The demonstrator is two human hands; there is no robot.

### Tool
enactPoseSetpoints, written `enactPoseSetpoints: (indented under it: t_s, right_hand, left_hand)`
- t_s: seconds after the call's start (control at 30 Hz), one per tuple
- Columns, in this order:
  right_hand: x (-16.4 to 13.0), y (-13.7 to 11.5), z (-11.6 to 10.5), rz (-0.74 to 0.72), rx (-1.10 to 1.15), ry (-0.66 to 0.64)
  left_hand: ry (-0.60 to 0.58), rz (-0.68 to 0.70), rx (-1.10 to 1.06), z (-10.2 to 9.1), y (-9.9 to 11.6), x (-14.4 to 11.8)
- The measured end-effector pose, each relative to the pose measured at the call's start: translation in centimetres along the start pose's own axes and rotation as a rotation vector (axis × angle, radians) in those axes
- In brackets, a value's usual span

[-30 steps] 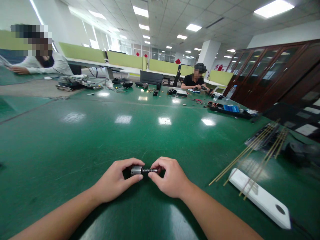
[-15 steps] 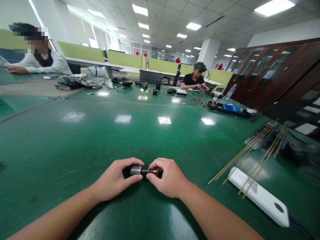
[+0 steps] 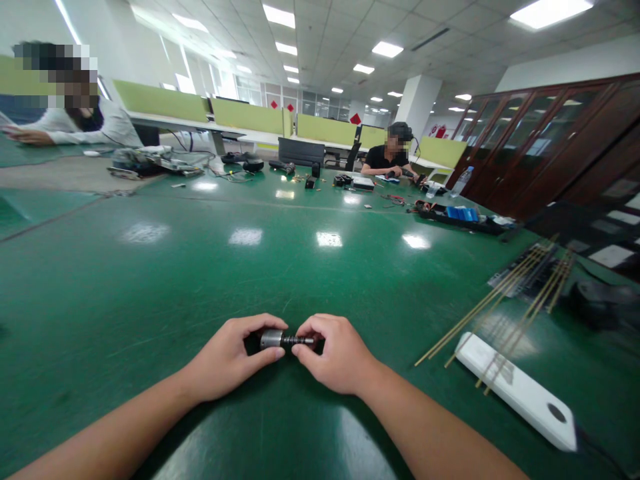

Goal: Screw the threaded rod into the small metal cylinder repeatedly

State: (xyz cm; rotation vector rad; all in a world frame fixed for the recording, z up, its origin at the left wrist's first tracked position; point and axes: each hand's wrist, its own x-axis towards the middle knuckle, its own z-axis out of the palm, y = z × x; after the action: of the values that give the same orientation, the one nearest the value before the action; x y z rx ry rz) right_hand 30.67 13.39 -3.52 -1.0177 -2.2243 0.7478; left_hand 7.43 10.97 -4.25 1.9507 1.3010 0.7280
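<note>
Small silver metal cylinder with dark threaded shaft (image 3: 281,339) pinched between two bare hands, low over green table mat (image 3: 210,267).

Left hand (image 3: 227,358) clamped on cylinder body; right hand (image 3: 336,353) pinching shaft tip. White flat plastic bar (image 3: 515,389) and thin brass rods (image 3: 500,300) lying well to the right.

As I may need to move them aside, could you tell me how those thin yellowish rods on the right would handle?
The thin rods look long and slender, so they would probably flex and feel light. They lie loose, some across the white flat device, so a push would likely scatter or roll them over the green table.
</note>
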Motion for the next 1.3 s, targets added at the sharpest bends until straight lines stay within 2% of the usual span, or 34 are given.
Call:
enactPoseSetpoints:
  t_s: [0.47, 0.77, 1.13, 1.3]
  right_hand:
    - [0.1, 0.2, -0.3, 0.017, -0.014, 0.045]
    - [0.2, 0.1, -0.7, 0.027, -0.006, 0.076]
    - [0.2, 0.1, -0.8, 0.026, 0.010, 0.099]
    - [0.3, 0.2, -0.8, 0.025, 0.054, 0.178]
  left_hand:
    - [0.038, -0.029, -0.018, -0.3, 1.1, 0.0]
    - [0.086, -0.010, -0.009, -0.1, -0.2, 0.1]
    - [0.126, 0.001, -0.001, -0.1, -0.5, -0.1]
    - [0.169, -0.024, -0.035, -0.1, -1.0, -0.2]
